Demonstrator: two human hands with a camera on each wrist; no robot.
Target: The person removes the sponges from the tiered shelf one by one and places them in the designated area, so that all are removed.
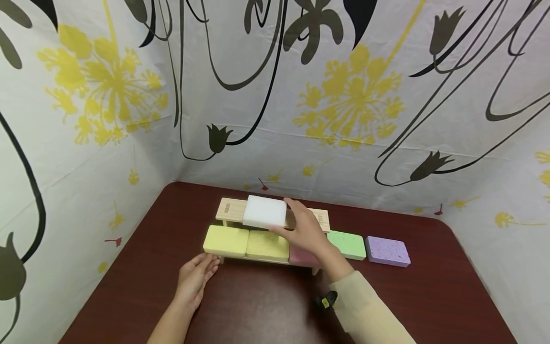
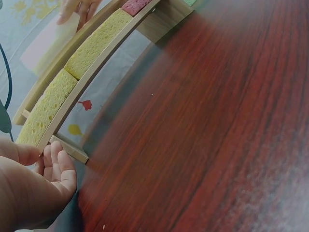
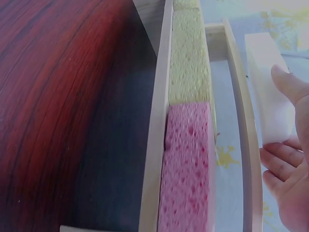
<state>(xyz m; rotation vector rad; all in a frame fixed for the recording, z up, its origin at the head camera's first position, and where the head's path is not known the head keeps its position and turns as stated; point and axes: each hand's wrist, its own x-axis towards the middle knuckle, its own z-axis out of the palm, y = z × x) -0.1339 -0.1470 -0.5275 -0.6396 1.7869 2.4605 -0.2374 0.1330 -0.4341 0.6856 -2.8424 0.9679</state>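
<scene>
A two-tier wooden rack [image 1: 232,210] stands on the table, with two yellow sponges [image 1: 226,240] and a pink sponge [image 1: 302,256] side by side on its front lower tier. My right hand [image 1: 306,229] grips a white sponge block [image 1: 265,210] by its right end, over the back upper tier. In the right wrist view, the thumb lies on one face of the white block and the fingers are at its near end. At the rack's left front corner, my left hand [image 1: 195,278] pinches the edge of the lower tier, close to a short wooden leg [image 2: 72,151].
To the right of the rack lie a green sponge [image 1: 347,244] and a purple sponge [image 1: 388,251] on the dark red-brown table [image 1: 258,306]. A patterned cloth [image 1: 258,119] hangs behind and along the sides. A small black device [image 1: 328,300] is at the right wrist.
</scene>
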